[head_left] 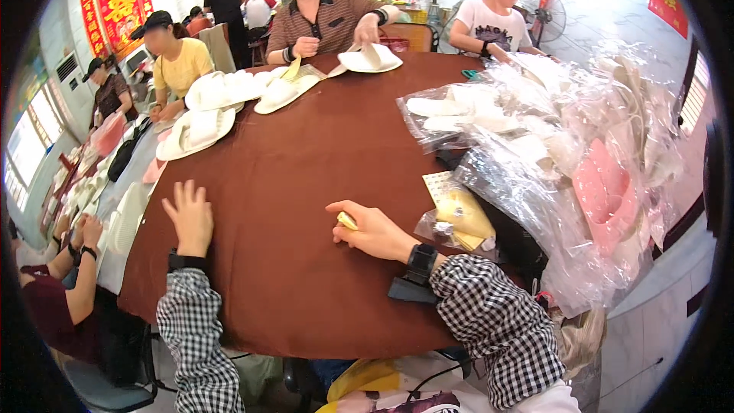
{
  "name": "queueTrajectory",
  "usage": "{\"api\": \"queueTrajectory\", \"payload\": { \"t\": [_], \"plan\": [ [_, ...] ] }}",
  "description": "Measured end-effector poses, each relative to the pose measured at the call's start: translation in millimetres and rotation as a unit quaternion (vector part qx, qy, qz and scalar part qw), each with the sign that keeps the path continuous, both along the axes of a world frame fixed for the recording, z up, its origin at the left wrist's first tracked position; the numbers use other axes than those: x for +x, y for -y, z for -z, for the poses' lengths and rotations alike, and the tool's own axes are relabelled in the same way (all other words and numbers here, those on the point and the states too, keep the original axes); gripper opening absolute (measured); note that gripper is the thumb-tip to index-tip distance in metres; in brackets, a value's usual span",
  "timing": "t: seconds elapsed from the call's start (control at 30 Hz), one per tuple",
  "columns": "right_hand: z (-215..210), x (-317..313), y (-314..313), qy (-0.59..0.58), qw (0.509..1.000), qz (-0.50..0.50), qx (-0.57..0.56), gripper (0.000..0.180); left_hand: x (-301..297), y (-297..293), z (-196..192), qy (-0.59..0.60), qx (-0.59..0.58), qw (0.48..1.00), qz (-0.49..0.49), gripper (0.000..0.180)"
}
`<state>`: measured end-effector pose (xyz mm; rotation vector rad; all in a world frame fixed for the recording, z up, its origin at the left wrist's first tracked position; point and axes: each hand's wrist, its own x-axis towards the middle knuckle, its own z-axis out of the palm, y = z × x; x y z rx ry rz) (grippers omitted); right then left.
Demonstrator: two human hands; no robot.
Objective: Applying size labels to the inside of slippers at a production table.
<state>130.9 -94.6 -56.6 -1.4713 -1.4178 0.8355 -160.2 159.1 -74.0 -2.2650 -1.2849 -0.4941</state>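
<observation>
My left hand (191, 222) is open, its fingers spread over the left part of the brown-covered table (290, 138), and it holds nothing. White slippers (197, 134) lie piled just beyond it. Over the middle right of the table, my right hand (376, 234) is closed round a small yellow thing (347, 221); only its end shows between thumb and fingers, so its kind is unclear. Beside that hand lie a bag of yellow pieces (465, 216) and a pale dotted sheet (437, 183).
Clear plastic bags (497, 160) with white slippers and a pink slipper (604, 191) heap up along the right. Across the table a person (321, 23) handles a white slipper (371, 59). Other people sit at the far right and along the left, where another work surface (126, 176) stands.
</observation>
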Motion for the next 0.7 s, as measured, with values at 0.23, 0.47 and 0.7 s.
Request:
{"api": "queueTrajectory", "payload": {
  "t": [0.23,0.47,0.7],
  "plan": [
    [-4,4,2,-0.021,1.000,0.006,0.021,0.028,144,99,7,-0.081,-0.080,0.967,0.229,0.043],
    [-39,39,6,0.339,0.909,0.189,0.151,0.014,176,139,11,-0.015,-0.068,0.930,0.362,0.039],
    [-70,101,-4,0.654,0.723,0.185,-0.127,0.022,170,136,6,0.030,-0.115,0.908,0.402,0.038]
  ]
}}
